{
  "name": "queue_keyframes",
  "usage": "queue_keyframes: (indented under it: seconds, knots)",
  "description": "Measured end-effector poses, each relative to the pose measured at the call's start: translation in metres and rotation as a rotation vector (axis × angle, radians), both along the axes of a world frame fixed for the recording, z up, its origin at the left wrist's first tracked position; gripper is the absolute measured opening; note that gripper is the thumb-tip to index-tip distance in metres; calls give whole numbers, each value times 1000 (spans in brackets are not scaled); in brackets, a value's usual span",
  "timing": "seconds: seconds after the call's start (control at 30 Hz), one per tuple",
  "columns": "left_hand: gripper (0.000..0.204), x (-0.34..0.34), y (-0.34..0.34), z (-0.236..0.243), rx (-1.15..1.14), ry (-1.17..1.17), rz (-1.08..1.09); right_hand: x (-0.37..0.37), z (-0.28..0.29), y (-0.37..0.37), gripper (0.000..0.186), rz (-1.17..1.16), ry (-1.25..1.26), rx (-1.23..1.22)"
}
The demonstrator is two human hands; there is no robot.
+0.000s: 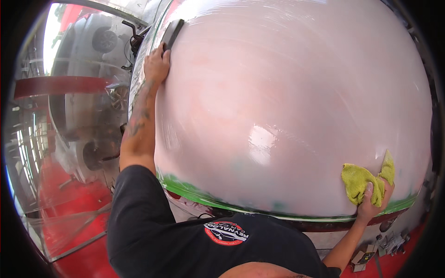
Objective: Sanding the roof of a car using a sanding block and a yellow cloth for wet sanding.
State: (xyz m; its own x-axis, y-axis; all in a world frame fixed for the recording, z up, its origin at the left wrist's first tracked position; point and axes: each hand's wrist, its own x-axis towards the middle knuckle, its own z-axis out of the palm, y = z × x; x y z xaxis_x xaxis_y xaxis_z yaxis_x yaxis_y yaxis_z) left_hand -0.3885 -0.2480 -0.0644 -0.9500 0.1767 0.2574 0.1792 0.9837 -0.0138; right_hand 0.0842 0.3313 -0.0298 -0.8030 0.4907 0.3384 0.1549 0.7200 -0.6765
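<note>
A broad, curved car body panel (pixel 278 83), pale pinkish white with a wet shine and streaks, fills most of the head view. Green shows along its near edge (pixel 185 189). My left arm reaches far forward along the panel's left side. There my left hand (pixel 156 66) is closed round the near end of a long dark sanding block (pixel 173 33), which lies on the surface by the far left edge. Near the right front corner, my right hand (pixel 372 204) grips a bunched yellow-green cloth (pixel 360 183), its folds partly covering the fingers.
A grey car (pixel 83 92) stands on the left behind clear plastic sheeting, with a red band (pixel 60 85) crossing in front. An opened cardboard box (pixel 364 259) and small items sit on the red floor at lower right. My body is close against the panel's near edge.
</note>
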Motion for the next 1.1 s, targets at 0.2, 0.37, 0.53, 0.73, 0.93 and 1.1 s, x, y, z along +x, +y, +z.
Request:
queue_keyframes:
  seconds: [0.2,0.37,0.53,0.73,0.93,1.1]
  knots:
    - [53,293,47,42,164,-111,-175,2,3,3,27,-38,-8,46]
    - [53,350,15,52,77,-196,-419,0,3,4,27,-20,-6,33]
    - [52,153,11,31,72,-29,-413,5,2,4,28,-24,-20,21]
    - [51,-57,38,8,27,-24,-9,0,6,-2,29,-30,12,32]
    - [51,83,72,12,180,30,-223,-5,7,-5,29,-59,-3,67]
    - [55,329,91,56,165,-214,-448,-5,6,0,29,-45,12,45]
